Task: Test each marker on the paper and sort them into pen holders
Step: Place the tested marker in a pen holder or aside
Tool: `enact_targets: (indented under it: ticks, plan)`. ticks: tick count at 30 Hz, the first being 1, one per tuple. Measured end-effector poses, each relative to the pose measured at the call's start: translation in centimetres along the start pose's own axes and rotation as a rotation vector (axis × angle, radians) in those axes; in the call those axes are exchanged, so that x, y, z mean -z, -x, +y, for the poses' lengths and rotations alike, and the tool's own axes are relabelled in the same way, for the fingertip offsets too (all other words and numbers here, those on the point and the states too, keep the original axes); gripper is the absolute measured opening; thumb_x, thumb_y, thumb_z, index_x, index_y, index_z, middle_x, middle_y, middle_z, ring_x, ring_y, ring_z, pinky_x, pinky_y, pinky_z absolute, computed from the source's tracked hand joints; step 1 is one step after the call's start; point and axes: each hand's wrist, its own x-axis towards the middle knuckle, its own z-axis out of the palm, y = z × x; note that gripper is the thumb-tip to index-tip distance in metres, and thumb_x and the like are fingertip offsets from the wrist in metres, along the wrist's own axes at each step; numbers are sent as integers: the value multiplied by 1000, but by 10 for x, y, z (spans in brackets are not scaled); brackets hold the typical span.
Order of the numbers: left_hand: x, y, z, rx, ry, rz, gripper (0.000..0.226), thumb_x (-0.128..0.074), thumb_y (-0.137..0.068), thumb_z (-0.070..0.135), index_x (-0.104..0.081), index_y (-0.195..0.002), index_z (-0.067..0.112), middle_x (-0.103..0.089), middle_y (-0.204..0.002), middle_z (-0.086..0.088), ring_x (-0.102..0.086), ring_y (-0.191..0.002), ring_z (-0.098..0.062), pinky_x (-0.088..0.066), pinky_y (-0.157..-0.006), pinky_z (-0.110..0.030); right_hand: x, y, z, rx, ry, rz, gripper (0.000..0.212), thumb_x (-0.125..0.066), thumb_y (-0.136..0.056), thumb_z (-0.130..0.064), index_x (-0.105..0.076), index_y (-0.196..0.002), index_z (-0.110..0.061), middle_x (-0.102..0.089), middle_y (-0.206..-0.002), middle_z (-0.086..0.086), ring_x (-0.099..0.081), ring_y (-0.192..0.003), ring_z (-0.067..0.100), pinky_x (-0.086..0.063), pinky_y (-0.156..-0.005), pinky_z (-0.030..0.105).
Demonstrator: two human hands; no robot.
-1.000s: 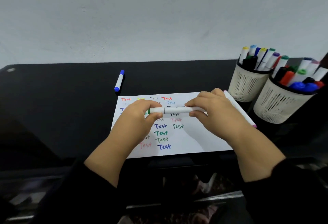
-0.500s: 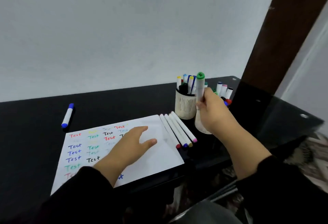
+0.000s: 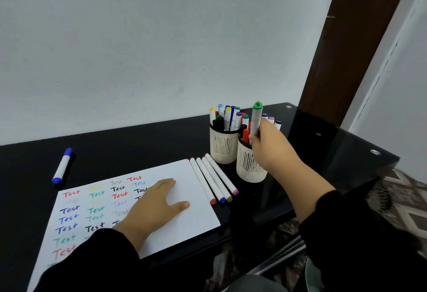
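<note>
My right hand (image 3: 271, 147) grips a white marker with a green cap (image 3: 256, 118), held upright over the nearer cream pen holder (image 3: 248, 168). That holder and the farther pen holder (image 3: 223, 147) both hold several capped markers. My left hand (image 3: 153, 206) rests flat on the white paper (image 3: 196, 210), which carries many coloured "Test" words. Several white markers (image 3: 213, 179) lie side by side along the paper's right edge.
A blue-capped marker (image 3: 62, 166) lies alone on the black table (image 3: 129, 143) at the far left. The table's right end meets a dark brown post (image 3: 346, 44). A white wall stands behind. Patterned floor shows at the lower right.
My hands parted from the marker they held together over the paper. My right hand carried it to the nearer holder, while my left hand settled flat on the paper. My view swung right.
</note>
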Motion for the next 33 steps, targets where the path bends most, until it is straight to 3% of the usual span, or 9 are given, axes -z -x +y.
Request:
enact_targets:
  ticks: [3,8,11,15,18,22,26,30,33]
  plan:
    - [2,-1,0,3,-10,-11,77,-55,-85,56,-24,-147,24,-21,-153,11,-22,-139,-10,-22,-111,-29,-1,-5,3,26,47,4,15,-46,-97,-26,-51,-100,-12,-55,-91,3,-54,-82,20,-47,-70,35]
    - [3,-1,0,7,-9,-19,78,-55,-84,57,-24,-147,24,-20,-153,10,-23,-139,-11,-22,-112,-29,-3,-9,2,48,91,47,26,-46,-97,-35,-49,-82,-14,-46,-83,0,-45,-75,17,-33,-64,28]
    - [3,0,-1,5,-1,-21,78,-55,-84,57,-24,-147,23,-20,-153,10,-23,-139,-11,-22,-112,-29,-3,-6,3,53,-8,82,13,-49,-96,-27,-49,-102,-15,-55,-93,1,-54,-81,19,-44,-67,33]
    - [2,0,-1,3,6,-18,78,-55,-84,56,-24,-147,23,-21,-153,10,-23,-139,-11,-22,-111,-29,-2,1,2,75,-71,112,64,-54,-94,-22,-16,-145,-28,-56,-103,-3,-62,-79,19,-54,-70,38]
    - [2,-1,0,3,3,-19,77,-55,-84,56,-24,-147,23,-21,-153,10,-23,-139,-11,-22,-111,-29,0,2,2,114,8,118,85,-55,-94,-17,8,-148,-37,-53,-97,-3,-63,-71,19,-55,-63,37]
    - [2,0,-1,2,-1,-23,78,-54,-84,57,-23,-148,23,-20,-153,10,-22,-139,-11,-22,-111,-30,2,-1,0,82,34,94,71,-54,-95,-17,-8,-146,-35,-60,-86,5,-64,-72,23,-56,-65,40]
    - [2,-2,0,8,-19,-31,79,-53,-84,59,-22,-148,23,-19,-154,9,-21,-140,-11,-21,-113,-31,0,-3,1,52,101,85,47,-53,-96,-21,-30,-136,-20,-50,-71,-3,-58,-68,21,-49,-62,34]
    - [2,-1,0,4,-25,-25,77,-54,-84,57,-24,-147,24,-21,-153,11,-21,-139,-10,-19,-112,-28,-3,-3,4,66,163,85,23,-52,-96,-24,-44,-114,-12,-58,-89,3,-56,-78,22,-44,-64,32]
    - [1,-2,-2,-7,-24,-25,77,-54,-84,58,-24,-147,24,-21,-153,12,-22,-139,-9,-19,-111,-26,-5,-3,6,66,160,96,19,-52,-96,-24,-48,-109,-11,-59,-97,6,-54,-81,21,-41,-66,30]
